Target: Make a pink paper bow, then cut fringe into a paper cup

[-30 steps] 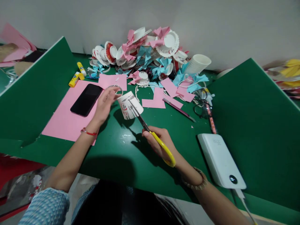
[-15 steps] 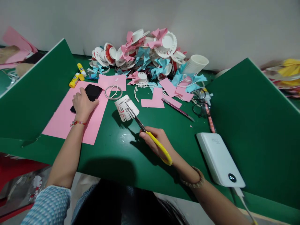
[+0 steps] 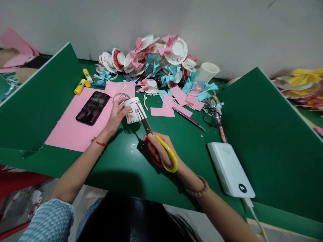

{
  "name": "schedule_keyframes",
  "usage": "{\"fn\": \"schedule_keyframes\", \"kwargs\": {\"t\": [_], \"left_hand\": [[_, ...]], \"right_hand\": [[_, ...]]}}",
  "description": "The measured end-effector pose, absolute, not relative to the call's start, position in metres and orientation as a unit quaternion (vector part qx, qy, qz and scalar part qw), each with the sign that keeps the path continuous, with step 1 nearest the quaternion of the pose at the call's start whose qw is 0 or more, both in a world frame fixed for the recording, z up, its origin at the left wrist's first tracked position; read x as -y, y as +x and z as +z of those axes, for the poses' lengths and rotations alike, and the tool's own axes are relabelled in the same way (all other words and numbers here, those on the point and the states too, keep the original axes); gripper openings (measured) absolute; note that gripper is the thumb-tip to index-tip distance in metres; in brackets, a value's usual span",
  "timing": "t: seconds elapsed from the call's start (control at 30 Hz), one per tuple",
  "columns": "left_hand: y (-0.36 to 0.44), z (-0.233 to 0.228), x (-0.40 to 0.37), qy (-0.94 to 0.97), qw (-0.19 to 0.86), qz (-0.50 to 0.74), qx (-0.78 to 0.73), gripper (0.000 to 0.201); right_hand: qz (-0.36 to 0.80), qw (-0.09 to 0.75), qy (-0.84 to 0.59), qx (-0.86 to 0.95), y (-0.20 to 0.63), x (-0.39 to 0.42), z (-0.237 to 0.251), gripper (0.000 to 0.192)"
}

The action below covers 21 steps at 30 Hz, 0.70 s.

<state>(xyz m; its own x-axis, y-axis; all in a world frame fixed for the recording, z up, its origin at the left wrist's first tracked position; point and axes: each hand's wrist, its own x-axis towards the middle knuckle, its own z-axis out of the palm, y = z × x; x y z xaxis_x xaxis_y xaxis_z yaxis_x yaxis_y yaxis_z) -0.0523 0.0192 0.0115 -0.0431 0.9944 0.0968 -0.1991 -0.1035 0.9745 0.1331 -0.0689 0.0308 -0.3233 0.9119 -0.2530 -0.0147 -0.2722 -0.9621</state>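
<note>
My left hand (image 3: 118,116) grips the left side of a white paper cup (image 3: 133,107) with red and black print, its lower edge cut into a fringe of strips. A pair of scissors (image 3: 147,128) with yellow and red handles is in my right hand (image 3: 161,148), fingers through the loops. The blades reach up against the cup; whether they lie inside or in front of it I cannot tell. Left of my left hand, a black phone (image 3: 92,108) with its screen lit lies on a pink paper sheet (image 3: 68,131).
Cut cups with pink and blue bows (image 3: 153,60) heap against the wall. A box cutter (image 3: 188,118), pink paper pieces (image 3: 163,111), glasses (image 3: 210,117) and a white power bank (image 3: 230,169) lie rightward. Glue sticks (image 3: 80,85) lie at left. Green dividers (image 3: 272,134) flank the table.
My left hand has left the phone, moved right and taken hold of the cup. The phone's screen is now lit. The scissors have turned, showing the red loop.
</note>
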Motion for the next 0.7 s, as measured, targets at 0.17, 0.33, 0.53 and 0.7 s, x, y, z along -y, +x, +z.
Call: {"fn": "schedule_keyframes", "kwargs": {"t": [0.17, 0.33, 0.53, 0.7], "left_hand": [[-0.017, 0.016, -0.03, 0.33, 0.596, 0.641, -0.353, 0.051], [-0.011, 0.02, -0.052, 0.297, 0.645, 0.609, -0.353, 0.031], [-0.006, 0.038, -0.06, 0.342, 0.667, 0.573, -0.332, 0.03], [-0.011, 0.061, -0.06, 0.363, 0.642, 0.584, -0.339, 0.028]], "right_hand": [[0.639, 0.368, -0.466, 0.489, 0.127, 0.065, 0.04, 0.047], [0.618, 0.383, -0.463, 0.507, 0.128, 0.06, 0.041, 0.048], [0.596, 0.382, -0.432, 0.559, 0.136, 0.058, 0.031, 0.047], [0.601, 0.343, -0.397, 0.602, 0.143, 0.061, 0.029, 0.048]]}}
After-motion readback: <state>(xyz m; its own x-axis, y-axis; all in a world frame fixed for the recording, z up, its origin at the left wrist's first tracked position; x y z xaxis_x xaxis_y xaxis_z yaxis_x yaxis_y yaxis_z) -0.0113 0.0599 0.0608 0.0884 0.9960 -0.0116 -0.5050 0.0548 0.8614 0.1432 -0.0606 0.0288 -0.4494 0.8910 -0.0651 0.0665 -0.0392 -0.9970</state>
